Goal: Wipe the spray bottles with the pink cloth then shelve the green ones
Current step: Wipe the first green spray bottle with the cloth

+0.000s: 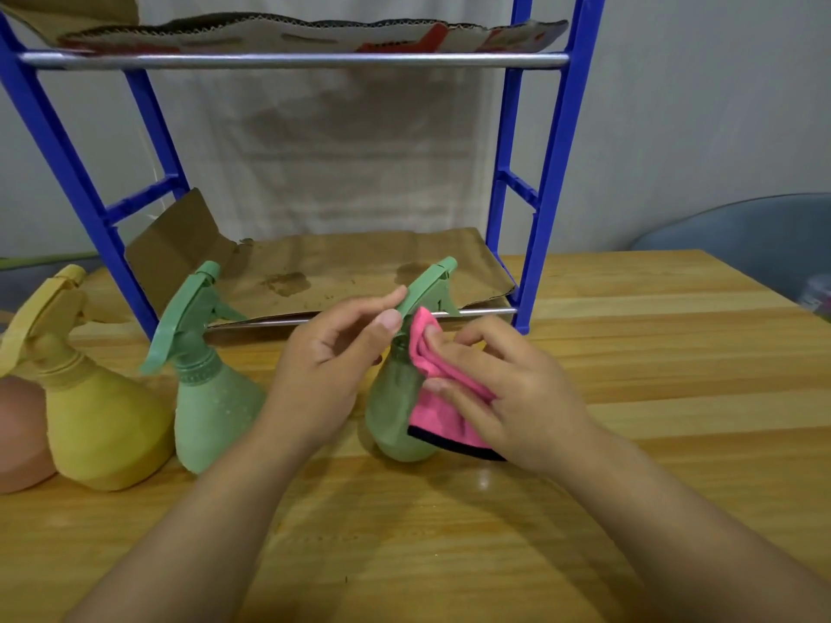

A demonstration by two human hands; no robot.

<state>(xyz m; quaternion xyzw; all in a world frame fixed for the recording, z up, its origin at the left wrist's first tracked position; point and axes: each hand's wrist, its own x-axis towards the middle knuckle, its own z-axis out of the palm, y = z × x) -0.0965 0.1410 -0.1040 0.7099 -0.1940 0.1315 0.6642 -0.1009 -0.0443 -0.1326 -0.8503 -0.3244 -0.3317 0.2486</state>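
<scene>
Between the two hands stands a pale green plastic spray bottle [390, 411] with a pear-shaped body, upright on the light wooden table [629, 353]. The left hand [323, 370] pinches the back end of its green trigger head [431, 285] between thumb and forefinger, the other fingers loosely curled. The right hand [503, 393] presses a folded pink microfibre cloth with a dark edge [443, 397] against the neck and right side of that bottle, its fingers bent round the folds of the cloth.

Just to the left of the left hand a second green spray bottle [211, 406] of the same shape stands upright on the table, untouched. Farther left, touching or nearly touching it, is a mustard-yellow spray bottle [99, 424], and at the far left edge of the view part of a rounded salmon-pink bottle body [18, 438] shows, its head out of sight.

Beyond both hands stands a blue plastic shelf rack with silver metal rails [553, 173]. Its lower shelf, just behind the held bottle's trigger head, is lined with stained brown cardboard [341, 267]; the upper shelf carries a sheet of printed corrugated cardboard [314, 33]. Neither green bottle is on the rack. Past the right hand, at the table's far right corner, the curved back of a grey-blue chair [755, 236] shows.
</scene>
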